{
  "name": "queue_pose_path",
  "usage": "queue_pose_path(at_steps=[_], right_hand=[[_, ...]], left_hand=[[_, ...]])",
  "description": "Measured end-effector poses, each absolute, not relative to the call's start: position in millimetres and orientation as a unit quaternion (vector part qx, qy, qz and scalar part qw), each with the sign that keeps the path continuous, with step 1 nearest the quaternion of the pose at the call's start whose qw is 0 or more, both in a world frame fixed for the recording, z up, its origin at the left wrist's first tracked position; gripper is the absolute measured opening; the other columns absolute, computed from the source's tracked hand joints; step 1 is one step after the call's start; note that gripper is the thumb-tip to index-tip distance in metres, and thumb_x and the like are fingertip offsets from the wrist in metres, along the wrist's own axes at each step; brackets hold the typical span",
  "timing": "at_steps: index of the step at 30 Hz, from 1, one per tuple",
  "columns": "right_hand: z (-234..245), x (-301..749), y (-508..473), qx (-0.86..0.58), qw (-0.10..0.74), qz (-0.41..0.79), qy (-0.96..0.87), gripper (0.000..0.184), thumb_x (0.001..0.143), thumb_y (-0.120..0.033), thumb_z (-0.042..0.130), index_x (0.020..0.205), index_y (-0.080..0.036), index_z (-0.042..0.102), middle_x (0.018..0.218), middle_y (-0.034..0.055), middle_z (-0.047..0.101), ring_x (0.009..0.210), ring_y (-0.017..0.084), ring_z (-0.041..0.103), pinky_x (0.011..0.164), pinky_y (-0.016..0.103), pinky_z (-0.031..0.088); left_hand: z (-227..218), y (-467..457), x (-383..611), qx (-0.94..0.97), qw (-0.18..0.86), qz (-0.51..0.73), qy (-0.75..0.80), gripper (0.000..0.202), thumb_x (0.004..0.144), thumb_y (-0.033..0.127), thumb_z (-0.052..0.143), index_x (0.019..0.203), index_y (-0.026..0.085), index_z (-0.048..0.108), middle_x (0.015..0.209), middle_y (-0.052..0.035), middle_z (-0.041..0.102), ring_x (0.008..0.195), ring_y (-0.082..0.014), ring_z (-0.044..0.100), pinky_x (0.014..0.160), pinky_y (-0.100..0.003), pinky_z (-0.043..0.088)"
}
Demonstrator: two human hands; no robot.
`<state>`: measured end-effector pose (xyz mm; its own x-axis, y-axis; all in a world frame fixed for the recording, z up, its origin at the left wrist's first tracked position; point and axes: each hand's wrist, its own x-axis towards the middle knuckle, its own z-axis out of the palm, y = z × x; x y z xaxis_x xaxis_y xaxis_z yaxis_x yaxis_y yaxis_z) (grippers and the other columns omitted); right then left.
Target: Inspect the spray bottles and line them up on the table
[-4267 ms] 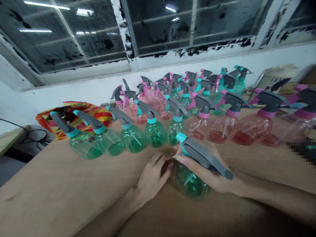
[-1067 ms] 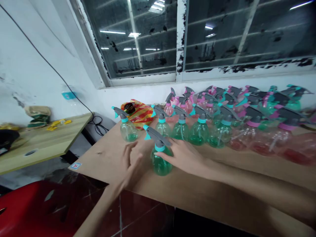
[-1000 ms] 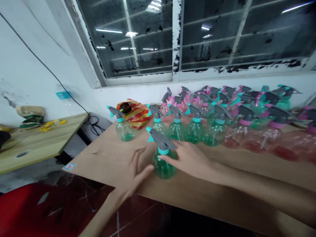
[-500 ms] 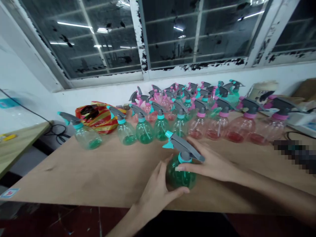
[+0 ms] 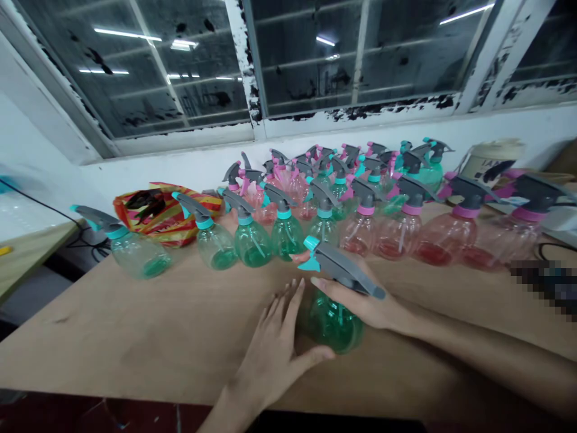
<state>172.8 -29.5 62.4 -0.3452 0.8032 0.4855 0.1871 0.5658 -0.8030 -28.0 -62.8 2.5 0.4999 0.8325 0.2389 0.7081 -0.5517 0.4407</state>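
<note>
A green spray bottle with a grey trigger head and turquoise nozzle stands upright near the table's front edge. My right hand is wrapped round its neck, just under the grey head, which hides part of the fingers. To the left of the bottle is my left hand, its fingers stretched out and its thumb apart, curving about the bottle's lower side. Whether the left hand touches the bottle is hard to tell. Behind them runs a row of spray bottles, green ones at left and pink ones at right.
More spray bottles crowd the back by the wall. A green spray bottle stands apart at left, near a red and yellow plastic bag. At the back right is a white container. A blurred dark object lies at right.
My left hand has loosened from the bottle and its fingers have straightened. My right hand has closed higher round the neck. The view has shifted slightly.
</note>
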Motion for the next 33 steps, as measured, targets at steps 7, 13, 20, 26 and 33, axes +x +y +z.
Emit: queue_pose_path(at_steps=[7, 13, 20, 26, 33], right_hand=[[62.0, 170.0, -24.4, -0.34, 0.464, 0.308, -0.758, 0.016, 0.087, -0.031, 0.053, 0.098, -0.029, 0.064, 0.074, -0.0024, 0.062, 0.057, 0.015, 0.055, 0.06, 0.031, 0.048], [65.3, 169.8, -24.1, -0.324, 0.472, 0.302, -0.762, 0.014, 0.089, -0.037, 0.058, 0.082, -0.025, 0.061, 0.078, -0.0011, 0.063, 0.077, 0.016, 0.063, 0.069, 0.03, 0.05], [63.1, 169.9, -23.3, -0.301, 0.487, 0.307, -0.76, 0.008, 0.09, -0.027, 0.057, 0.093, -0.023, 0.063, 0.082, -0.001, 0.062, 0.068, 0.012, 0.059, 0.065, 0.027, 0.047], [62.7, 171.1, -27.2, -0.296, 0.477, 0.328, -0.76, 0.02, 0.09, -0.024, 0.055, 0.107, -0.025, 0.065, 0.084, 0.0, 0.06, 0.063, 0.013, 0.055, 0.066, 0.029, 0.047], [59.8, 173.2, -23.3, -0.297, 0.461, 0.312, -0.776, 0.032, 0.088, -0.022, 0.057, 0.118, -0.029, 0.064, 0.086, -0.0002, 0.065, 0.07, 0.015, 0.062, 0.068, 0.029, 0.051]], left_hand=[[-13.0, -57.8, -46.5, 0.863, 0.069, 0.188, 0.463, 0.077, 0.088, 0.057, 0.06, 0.151, 0.028, 0.027, 0.155, -0.0145, 0.028, 0.141, -0.0369, 0.026, 0.109, -0.064, 0.028], [-17.0, -57.4, -45.7, 0.872, 0.011, 0.186, 0.454, 0.073, 0.091, 0.056, 0.056, 0.15, 0.024, 0.027, 0.152, -0.0173, 0.035, 0.141, -0.0357, 0.028, 0.107, -0.061, 0.033], [-10.3, -60.8, -43.5, 0.878, -0.066, 0.163, 0.445, 0.062, 0.097, 0.052, 0.045, 0.143, 0.01, 0.038, 0.148, -0.0222, 0.039, 0.14, -0.0356, 0.031, 0.105, -0.057, 0.038], [-11.3, -60.1, -42.1, 0.879, -0.081, 0.158, 0.443, 0.062, 0.098, 0.052, 0.043, 0.143, 0.009, 0.037, 0.151, -0.0226, 0.034, 0.141, -0.035, 0.029, 0.105, -0.057, 0.039], [-14.4, -58.9, -41.8, 0.879, -0.066, 0.155, 0.447, 0.063, 0.097, 0.051, 0.047, 0.144, 0.009, 0.037, 0.152, -0.0222, 0.032, 0.141, -0.0355, 0.028, 0.105, -0.058, 0.038]])
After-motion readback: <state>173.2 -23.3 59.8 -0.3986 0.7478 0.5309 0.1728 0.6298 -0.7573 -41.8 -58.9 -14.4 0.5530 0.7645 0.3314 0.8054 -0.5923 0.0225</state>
